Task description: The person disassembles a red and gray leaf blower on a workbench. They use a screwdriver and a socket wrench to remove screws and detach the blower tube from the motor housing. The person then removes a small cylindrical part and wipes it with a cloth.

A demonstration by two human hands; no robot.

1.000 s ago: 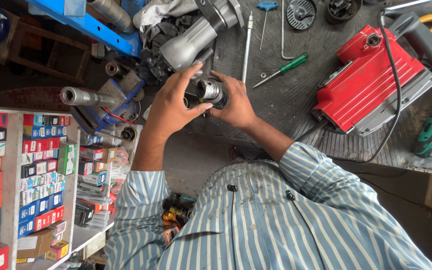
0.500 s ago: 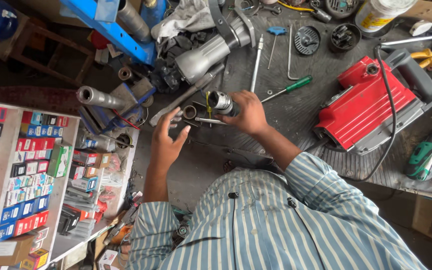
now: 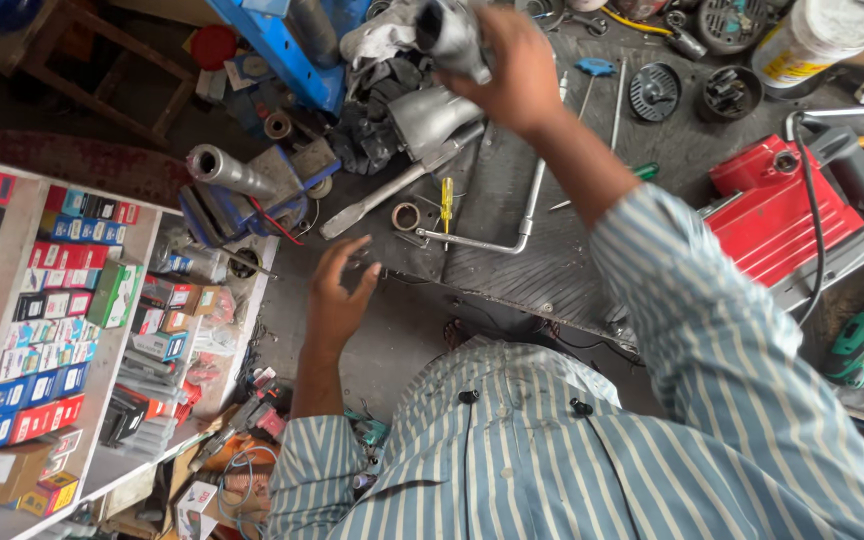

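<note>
Grey metal motor housing (image 3: 449, 35), rounded and dull, sits gripped in the right hand (image 3: 512, 70), fingers curled tight around it above the far edge of the dark steel workbench (image 3: 512, 250). Left hand (image 3: 340, 290) hovers empty, fingers spread loosely, near the bench's front edge. Just beyond lie a yellow-handled screwdriver (image 3: 446, 200), a bent chrome socket wrench (image 3: 512, 225) and a red power saw (image 3: 787, 215).

A grey metal housing (image 3: 449, 35) of matt, cast-looking finish is gripped in the right hand (image 3: 512, 70). The workbench (image 3: 512, 250) is seen as dark, dull, scuffed metal. On the workbench, a bent wrench (image 3: 512, 225) of bright polished metal is noted. Right of the wrench, a glossy red casing (image 3: 782, 215) is observed. The shirt sleeve (image 3: 692, 330) is of striped woven cloth.
</note>
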